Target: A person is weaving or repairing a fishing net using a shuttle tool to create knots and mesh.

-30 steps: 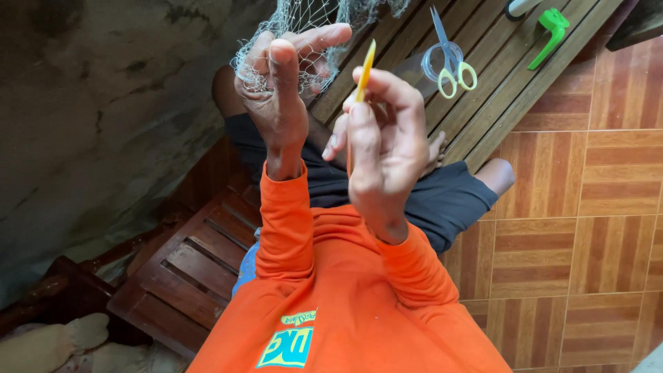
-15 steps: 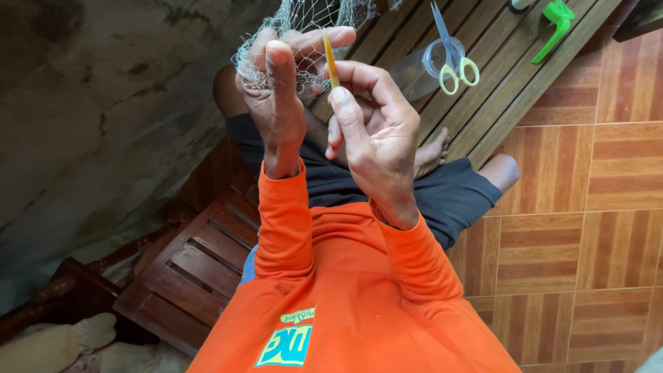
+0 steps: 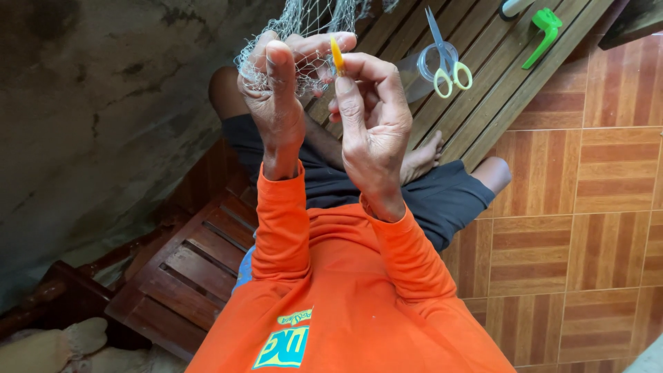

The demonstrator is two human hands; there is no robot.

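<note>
The little yellow needle point(image 3: 336, 55) sticks up between the two hands, right by the net. Only its thin top end shows. The rest is tucked inside the grip of the right hand point(image 3: 373, 131). That hand pinches the needle between the thumb and the first finger, with the other fingers curled in close behind.

The tip of the needle touches the grey net point(image 3: 297, 41). The net hangs down from above and bunches up over the left hand point(image 3: 276, 103). The left hand is closed on the net, with the mesh wrapped across its fingers and the thumb standing straight up. The two hands are just beside each other, and the fingertips of the left nearly meet the needle.

Both arms wear bright orange sleeves point(image 3: 283, 221). Below the hands are dark shorts point(image 3: 442, 197) and a bare foot point(image 3: 421, 155).

Behind the hands is a slatted wooden counter point(image 3: 483, 103). On it lie scissors point(image 3: 445, 59) with pale yellow handles, resting over a clear plastic cup point(image 3: 421, 72) on its side. A green plastic tool point(image 3: 542, 31) lies farther along, well apart from the hands.

The floor point(image 3: 587, 207) has brown tiles with stripes. On the other side is a rough grey wall point(image 3: 103, 103) and a dark wooden stool point(image 3: 186, 269).
</note>
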